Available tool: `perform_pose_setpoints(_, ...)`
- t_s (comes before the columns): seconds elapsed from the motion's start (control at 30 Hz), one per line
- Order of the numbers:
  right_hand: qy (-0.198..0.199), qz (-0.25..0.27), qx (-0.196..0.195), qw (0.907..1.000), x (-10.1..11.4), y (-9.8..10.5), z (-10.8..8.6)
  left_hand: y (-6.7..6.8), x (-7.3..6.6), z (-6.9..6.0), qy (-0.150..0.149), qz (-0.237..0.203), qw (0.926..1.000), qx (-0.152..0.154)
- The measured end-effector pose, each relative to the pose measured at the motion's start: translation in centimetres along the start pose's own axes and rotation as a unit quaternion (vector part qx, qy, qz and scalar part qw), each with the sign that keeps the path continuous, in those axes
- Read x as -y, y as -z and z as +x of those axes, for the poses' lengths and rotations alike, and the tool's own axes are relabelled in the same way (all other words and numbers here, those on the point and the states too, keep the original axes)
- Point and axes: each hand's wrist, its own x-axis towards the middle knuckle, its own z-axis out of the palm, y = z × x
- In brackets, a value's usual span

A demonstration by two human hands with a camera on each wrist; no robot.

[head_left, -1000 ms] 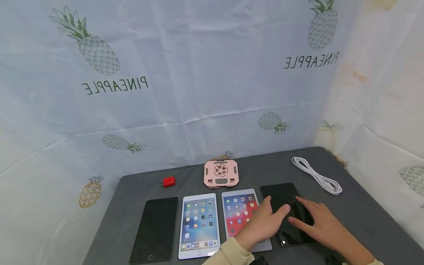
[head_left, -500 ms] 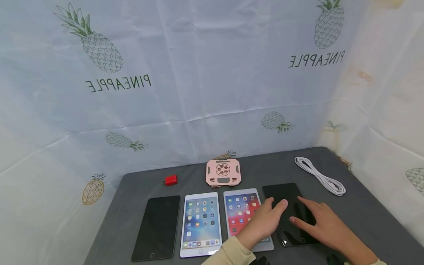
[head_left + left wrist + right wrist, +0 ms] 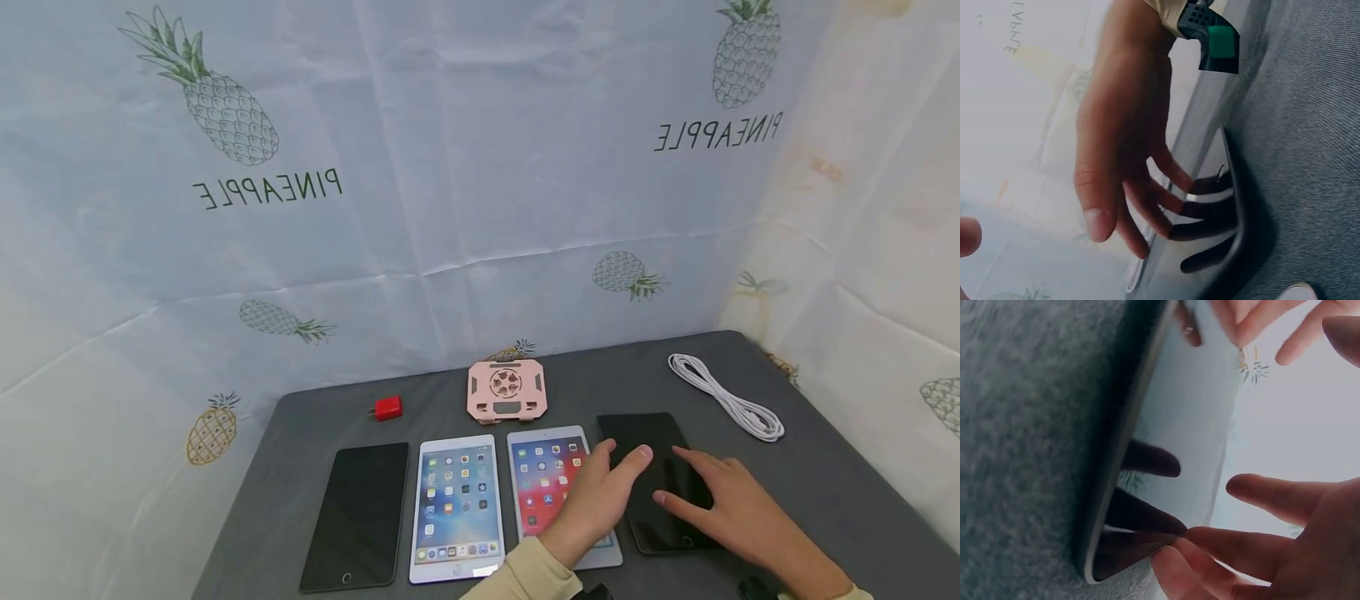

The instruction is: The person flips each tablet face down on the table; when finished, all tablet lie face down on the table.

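A black tablet [image 3: 654,533] lies flat with its dark, glossy screen up, at the right of a row in the head view. My left hand [image 3: 596,500] reaches over its left side, thumb and fingers spread; its fingers appear at the top of the right wrist view. Along the tablet's right side my right hand [image 3: 723,504] rests fingertips on it, the thumb raised above the screen. The right wrist view shows those fingertips at the tablet's edge, mirrored in the glass. Partly hidden under my left forearm is a white tablet [image 3: 543,467] with a lit red-and-blue screen.
Left of these lie another lit white tablet [image 3: 457,508] and a second black tablet [image 3: 356,517]. Behind stand a red charger plug [image 3: 387,407] and a pink slotted stand [image 3: 507,390]. A coiled white cable [image 3: 723,396] lies far right on the grey table [image 3: 247,542]. Pineapple-print curtains surround it.
The head view has shifted slightly. My left thumb has drawn a little nearer its fingers; the right hand and the black tablet stay practically where they were.
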Motion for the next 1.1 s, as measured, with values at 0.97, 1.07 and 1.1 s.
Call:
perform_pose_setpoints(0.97, 0.017, 0.051, 0.045, 0.9976, 3.5, -0.7, 0.3, 2.8, -2.0, -0.8, 0.018, -0.13, 0.9911, -0.021)
perform_pose_setpoints(1.07, 0.014, 0.061, 0.049, 0.9968, 3.9, -0.7, 0.4, 3.1, -2.1, -0.9, 0.012, -0.137, 0.9903, -0.017)
perform_pose_setpoints(1.1, 0.012, 0.066, 0.052, 0.9964, 4.0, -0.7, 0.5, 3.1, -2.2, -0.9, 0.011, -0.141, 0.9898, -0.015)
